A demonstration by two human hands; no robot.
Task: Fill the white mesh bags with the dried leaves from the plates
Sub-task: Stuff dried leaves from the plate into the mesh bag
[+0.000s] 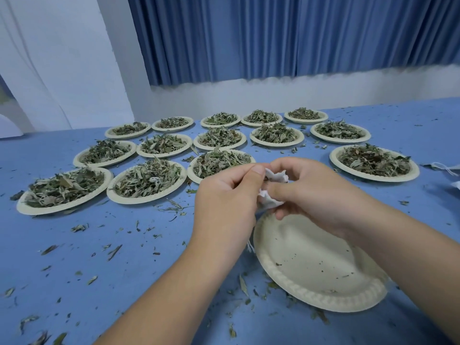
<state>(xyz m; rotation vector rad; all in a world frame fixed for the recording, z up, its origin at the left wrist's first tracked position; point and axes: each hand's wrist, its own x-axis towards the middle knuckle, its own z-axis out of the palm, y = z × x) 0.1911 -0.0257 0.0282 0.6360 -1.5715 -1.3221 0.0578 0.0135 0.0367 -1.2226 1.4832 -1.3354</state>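
A small white mesh bag [271, 192] is held between both hands above the blue table. My left hand [224, 202] pinches its left side with thumb and curled fingers. My right hand [313, 190] grips its right side, fingers curled round the crumpled cloth. Most of the bag is hidden by the hands; its drawstring hangs below. Under the hands lies a paper plate [313, 267] holding only a few crumbs. Several paper plates heaped with dried leaves [146, 179] stand in rows beyond, the nearest one [219, 161] just behind the hands.
Loose leaf bits [112, 252] are scattered over the blue tablecloth [124, 282]. More white bags with strings [448, 170] lie at the right edge. A blue curtain [298, 33] and white wall stand behind the table.
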